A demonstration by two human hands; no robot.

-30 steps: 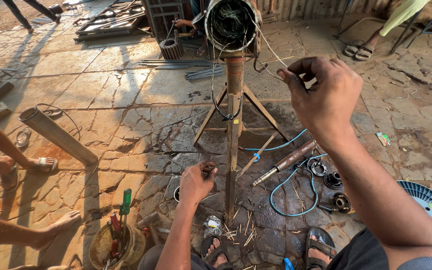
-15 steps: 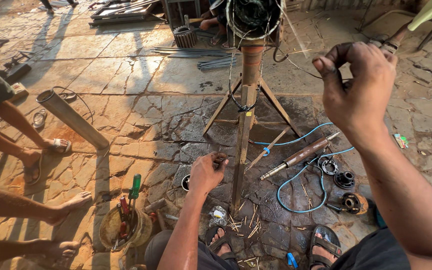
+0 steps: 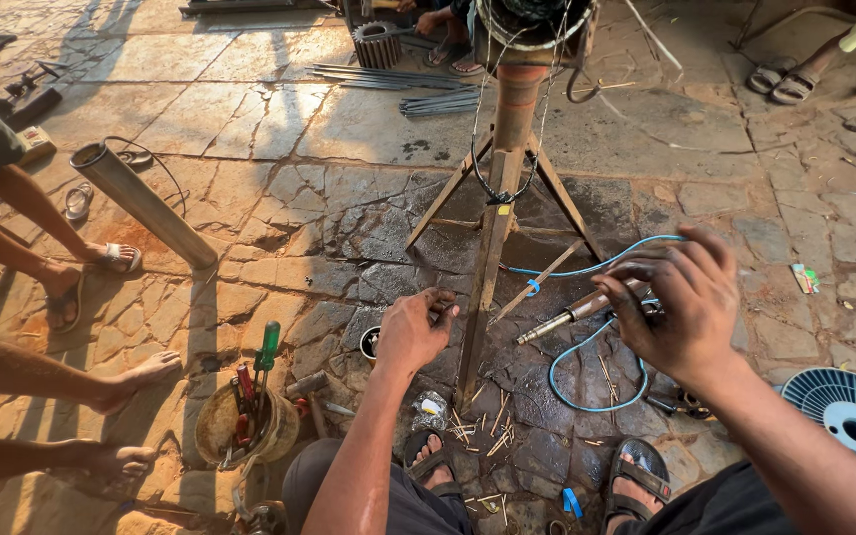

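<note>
My left hand (image 3: 414,332) is low by the foot of a rusty tripod stand (image 3: 492,228), its fingers closed around a small dark object that I cannot identify. My right hand (image 3: 681,302) hovers lower right of the stand with its fingers spread and dirty, holding nothing that I can see. Under it lie a metal shaft (image 3: 572,315) and a looped blue wire (image 3: 577,386). At the top of the stand sits a round motor stator (image 3: 532,20), with thin wires hanging down the post.
A basket of tools (image 3: 245,421) with a green-handled screwdriver stands at lower left. A grey pipe (image 3: 141,203) lies on the stone floor. Other people's bare legs (image 3: 42,367) are at the left. A blue spool (image 3: 854,416) is at the right. My sandalled feet (image 3: 636,476) rest below.
My right hand has dropped from up near the stator to low beside the metal shaft, fingers now spread. The view has tilted down. My left hand has stayed by the stand's foot.
</note>
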